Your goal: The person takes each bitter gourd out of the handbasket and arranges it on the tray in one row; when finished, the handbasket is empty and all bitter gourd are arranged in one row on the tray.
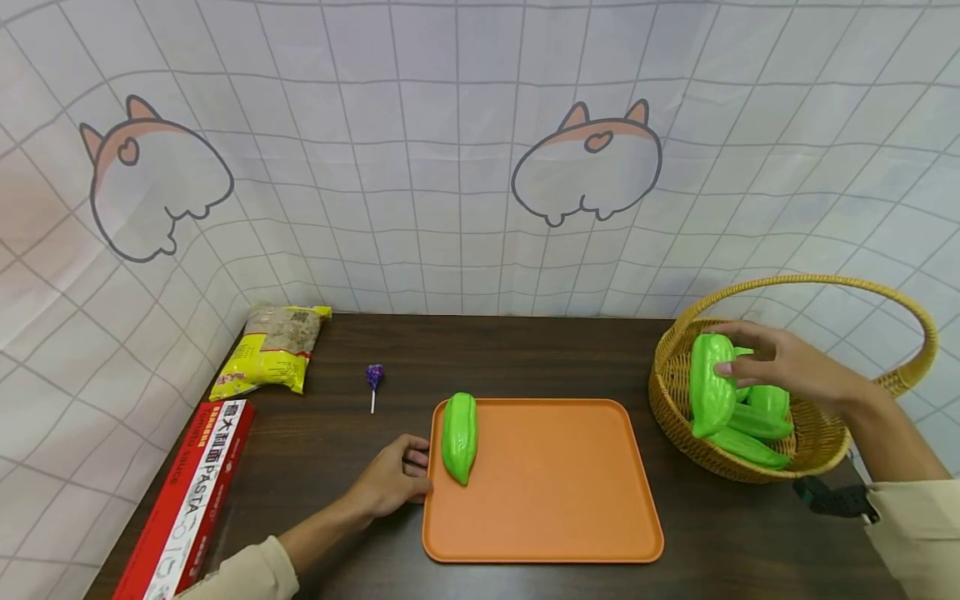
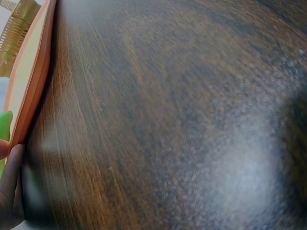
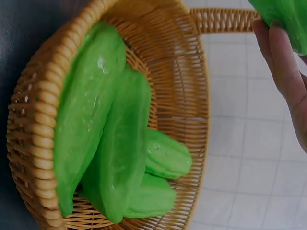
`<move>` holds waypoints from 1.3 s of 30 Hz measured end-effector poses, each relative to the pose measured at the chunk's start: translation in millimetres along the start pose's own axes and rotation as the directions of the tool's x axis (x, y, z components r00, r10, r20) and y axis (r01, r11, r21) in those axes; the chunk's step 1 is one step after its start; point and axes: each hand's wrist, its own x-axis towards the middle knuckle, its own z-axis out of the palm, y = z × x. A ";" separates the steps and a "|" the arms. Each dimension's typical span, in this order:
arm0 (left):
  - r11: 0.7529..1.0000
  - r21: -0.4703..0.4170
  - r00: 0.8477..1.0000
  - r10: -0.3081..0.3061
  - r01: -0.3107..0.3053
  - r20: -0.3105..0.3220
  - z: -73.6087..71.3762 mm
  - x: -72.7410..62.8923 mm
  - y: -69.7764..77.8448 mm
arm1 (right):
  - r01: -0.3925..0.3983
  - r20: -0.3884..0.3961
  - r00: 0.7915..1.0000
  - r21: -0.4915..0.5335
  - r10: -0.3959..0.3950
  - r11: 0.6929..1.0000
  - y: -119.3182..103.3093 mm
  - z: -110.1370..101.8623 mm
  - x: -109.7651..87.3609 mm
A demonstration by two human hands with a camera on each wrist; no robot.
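My right hand [image 1: 787,362] grips a glossy green bitter melon [image 1: 712,385] above the left part of a wicker basket [image 1: 671,421]. Several more green bitter melons [image 3: 91,110] lie inside that basket. In the right wrist view, the fingers [image 3: 286,64] rest against the held melon [image 3: 284,19], which is cut off by the frame's corner. An orange tray [image 1: 555,479] lies on the table, with one bitter melon [image 1: 460,437] on its upper left part. At the tray's left edge my left hand [image 1: 390,479] holds the rim, its fingers bent against it.
A purple lollipop [image 1: 374,377] lies behind the left hand. A yellow bag [image 1: 273,350] and a red pasta box [image 1: 187,500] are at the left. The basket's tall handle [image 1: 810,283] arches over it. A patterned cloth [image 1: 427,183] hangs behind the dark table [image 1: 555,358].
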 end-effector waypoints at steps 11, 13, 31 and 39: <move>1.000 -0.014 1.000 -0.012 0.012 0.000 -2.4 -0.7 0.3 | 0.093 0.039 0.995 -0.005 -0.092 0.996 -27.6 27.3 -4.2; 1.000 -0.017 1.000 -0.012 0.012 0.001 -2.5 -0.7 -0.1 | 0.097 0.053 0.994 0.011 -0.098 0.995 -33.3 34.3 -2.1; 1.000 -0.008 1.000 -0.022 0.022 -0.009 -1.2 0.7 -2.1 | 0.104 0.184 0.971 0.263 -0.156 0.959 -48.2 100.1 34.1; 1.000 -0.004 1.000 -0.021 0.021 -0.011 -0.7 0.6 -0.4 | 0.085 0.184 0.971 0.330 -0.153 0.940 -50.5 127.7 53.4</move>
